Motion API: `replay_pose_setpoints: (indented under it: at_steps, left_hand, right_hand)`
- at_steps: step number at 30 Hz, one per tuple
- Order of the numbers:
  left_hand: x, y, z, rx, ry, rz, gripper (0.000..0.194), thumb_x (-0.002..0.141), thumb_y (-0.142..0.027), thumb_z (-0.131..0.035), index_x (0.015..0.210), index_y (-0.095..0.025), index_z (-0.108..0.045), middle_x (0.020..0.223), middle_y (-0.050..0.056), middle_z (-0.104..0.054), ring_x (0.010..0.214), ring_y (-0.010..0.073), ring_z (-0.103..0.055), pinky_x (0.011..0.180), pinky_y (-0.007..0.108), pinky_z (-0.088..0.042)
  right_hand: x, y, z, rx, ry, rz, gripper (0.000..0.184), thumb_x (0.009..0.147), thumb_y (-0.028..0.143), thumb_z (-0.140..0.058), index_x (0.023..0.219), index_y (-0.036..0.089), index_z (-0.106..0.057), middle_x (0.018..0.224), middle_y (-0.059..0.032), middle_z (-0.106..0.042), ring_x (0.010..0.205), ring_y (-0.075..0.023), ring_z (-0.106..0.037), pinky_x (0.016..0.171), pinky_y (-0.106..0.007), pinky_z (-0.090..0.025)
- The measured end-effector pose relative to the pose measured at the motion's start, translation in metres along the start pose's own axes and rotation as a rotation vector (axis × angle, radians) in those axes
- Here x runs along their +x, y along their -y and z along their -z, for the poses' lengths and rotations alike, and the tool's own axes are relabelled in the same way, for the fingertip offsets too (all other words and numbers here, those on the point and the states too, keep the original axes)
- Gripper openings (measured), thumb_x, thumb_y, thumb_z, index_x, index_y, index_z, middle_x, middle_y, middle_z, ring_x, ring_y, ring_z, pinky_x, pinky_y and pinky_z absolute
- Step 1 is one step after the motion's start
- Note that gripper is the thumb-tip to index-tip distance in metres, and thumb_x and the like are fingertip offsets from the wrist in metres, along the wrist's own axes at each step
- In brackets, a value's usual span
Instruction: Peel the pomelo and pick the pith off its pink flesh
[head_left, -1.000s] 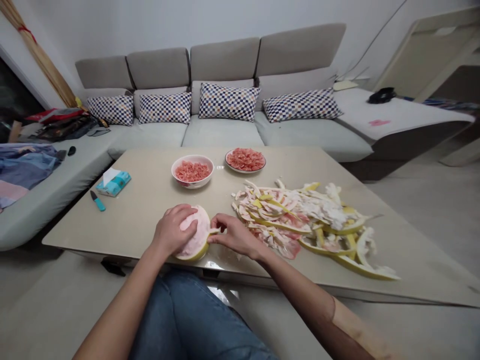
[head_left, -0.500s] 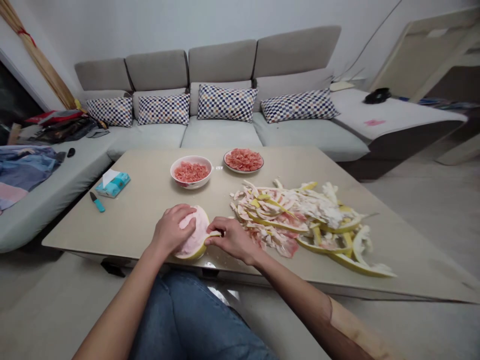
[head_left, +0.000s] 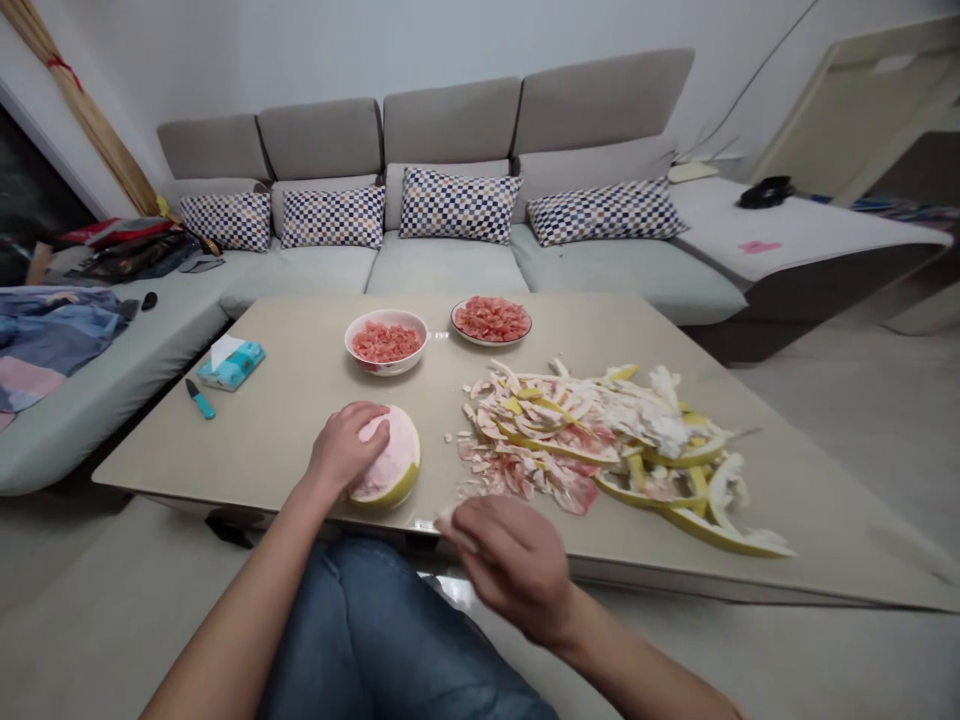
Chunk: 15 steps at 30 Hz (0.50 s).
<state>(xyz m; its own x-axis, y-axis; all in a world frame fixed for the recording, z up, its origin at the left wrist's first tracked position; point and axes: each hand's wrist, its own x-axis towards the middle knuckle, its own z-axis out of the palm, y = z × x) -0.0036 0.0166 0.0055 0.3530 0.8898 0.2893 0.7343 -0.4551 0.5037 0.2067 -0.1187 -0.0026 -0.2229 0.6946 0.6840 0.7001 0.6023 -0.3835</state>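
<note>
A partly peeled pomelo (head_left: pixel 396 465), pinkish-white on top with a yellow-green rind below, rests near the front edge of the table. My left hand (head_left: pixel 351 445) is wrapped over its left side, holding it against the tabletop. Apart from the fruit, to its lower right, my right hand (head_left: pixel 514 565) is closed at the table's front edge. A pale piece of pomelo peel (head_left: pixel 454 528) pokes out from its fingers, partly hidden and blurred. A large heap of peel strips and pith (head_left: pixel 570 430) lies to the right.
Behind the pomelo stand a white bowl (head_left: pixel 387 368) and a plate (head_left: pixel 491 342), both filled with pink pulp. A teal-handled knife (head_left: pixel 200 400) and a blue tissue pack (head_left: pixel 232 366) lie at the left. A sofa (head_left: pixel 442 265) runs along the far side.
My right hand has left the pomelo's right side, moving right and towards me with a pale piece in its fingers. My left hand stays on the pomelo.
</note>
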Motion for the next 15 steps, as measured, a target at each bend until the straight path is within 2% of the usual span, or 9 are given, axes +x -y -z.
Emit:
replay_pose_setpoints:
  at_steps: [2,5,7,9,11,15]
  left_hand:
    - [0.001,0.002,0.0,-0.018,-0.009,0.013,0.031,0.09,-0.036,-0.047,0.109,-0.025,-0.069,0.118,0.003,-0.069,0.114,0.0193,-0.06,0.105,0.035,-0.044]
    - [0.0,0.0,-0.001,-0.008,-0.03,0.036,0.031,0.09,-0.038,-0.048,0.109,-0.025,-0.069,0.118,0.003,-0.069,0.116,0.0197,-0.06,0.105,0.036,-0.044]
    - [-0.001,-0.002,-0.003,0.003,-0.04,0.055,0.031,0.09,-0.038,-0.048,0.108,-0.026,-0.069,0.118,0.003,-0.069,0.115,0.0201,-0.06,0.104,0.037,-0.044]
    - [-0.002,-0.003,-0.004,0.005,-0.047,0.073,0.031,0.09,-0.039,-0.048,0.108,-0.026,-0.07,0.119,0.003,-0.069,0.115,0.0205,-0.061,0.104,0.037,-0.045]
    - [-0.002,-0.003,-0.004,-0.006,-0.055,0.087,0.031,0.09,-0.039,-0.049,0.107,-0.026,-0.07,0.119,0.002,-0.069,0.114,0.0207,-0.061,0.104,0.037,-0.045]
    - [-0.001,0.0,-0.003,-0.04,-0.078,0.095,0.03,0.09,-0.038,-0.048,0.106,-0.026,-0.07,0.118,0.002,-0.07,0.113,0.0204,-0.061,0.104,0.037,-0.045]
  right_hand:
    - [0.008,-0.023,0.016,-0.104,-0.076,-0.103,0.011,0.091,0.022,-0.055,0.094,0.025,-0.066,0.081,-0.0065,-0.068,0.075,-0.0201,-0.062,0.071,-0.032,-0.048]
    - [0.021,-0.066,0.03,-0.324,-0.039,-0.287,0.018,0.091,0.022,-0.05,0.098,0.021,-0.067,0.092,-0.0105,-0.067,0.082,-0.0234,-0.062,0.074,-0.035,-0.049]
    - [0.024,-0.083,0.029,-0.424,0.012,-0.301,0.026,0.088,0.019,-0.051,0.109,0.016,-0.066,0.104,-0.0149,-0.068,0.091,-0.0275,-0.063,0.079,-0.039,-0.05]
    - [0.024,-0.085,0.02,-0.417,0.069,-0.255,0.028,0.087,0.018,-0.053,0.113,0.014,-0.065,0.11,-0.017,-0.067,0.097,-0.0294,-0.063,0.083,-0.041,-0.05]
    - [0.023,-0.076,0.007,-0.345,0.118,-0.223,0.023,0.088,0.019,-0.054,0.108,0.015,-0.067,0.109,-0.0159,-0.068,0.098,-0.029,-0.063,0.084,-0.041,-0.05]
    - [0.024,-0.055,-0.019,-0.214,0.193,-0.27,0.017,0.09,0.017,-0.054,0.101,0.017,-0.067,0.101,-0.0135,-0.069,0.092,-0.0276,-0.064,0.081,-0.041,-0.051]
